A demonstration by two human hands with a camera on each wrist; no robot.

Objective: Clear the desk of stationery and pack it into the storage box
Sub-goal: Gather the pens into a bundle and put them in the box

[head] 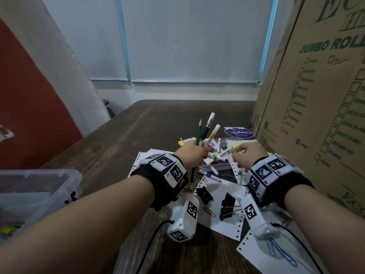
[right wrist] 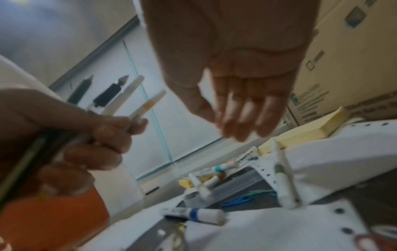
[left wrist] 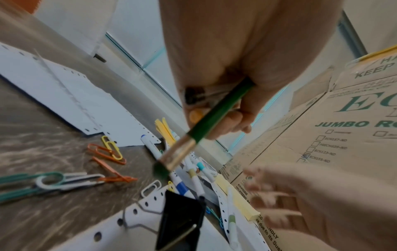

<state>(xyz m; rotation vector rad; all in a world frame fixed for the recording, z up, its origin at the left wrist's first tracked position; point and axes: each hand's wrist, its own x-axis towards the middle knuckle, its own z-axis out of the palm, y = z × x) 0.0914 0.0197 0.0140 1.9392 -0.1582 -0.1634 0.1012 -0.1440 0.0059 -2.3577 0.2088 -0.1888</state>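
Dark wood-grain desk (head: pixel 118 135), backed by a pale blind with light-blue framing, with a tall cardboard carton (head: pixel 316 107) printed "JUMBO ROLL" to the outside of our right hand. Our left hand (head: pixel 192 153) is closed in a fist round a bundle of writing tools held upright: a green pencil (head: pixel 198 133) whose brass ferrule and eraser end project below the fist in the left wrist view, a black-gripped pen with a white cap (head: pixel 207 125), and a white marker with an orange band (head: pixel 212 134). Our right hand (head: pixel 246 155) hangs just beside the left, above the clutter; in the right wrist view its fingers (right wrist: pixel 242 115) are straight and slightly spread, holding nothing, though blurred. Directly beneath and beyond both hands lie loose white markers (head: pixel 214 157) with coloured bands, resting on perforated continuous-form paper (head: pixel 227 218) and a clear flat case (head: pixel 221 165). A green-banded marker (right wrist: pixel 283 178) lies below the right fingertips; a blue-banded marker (head: pixel 210 175) lies between the two wrists. Yellow sticky notes (left wrist: pixel 238 198) sit beyond the right hand, against the carton. Nearer us than the hands are two black binder clips (head: pixel 227 204) and scattered coloured paper clips (left wrist: pixel 107 151). A translucent storage box (head: pixel 35 192) stands well apart to the outside of the left forearm.
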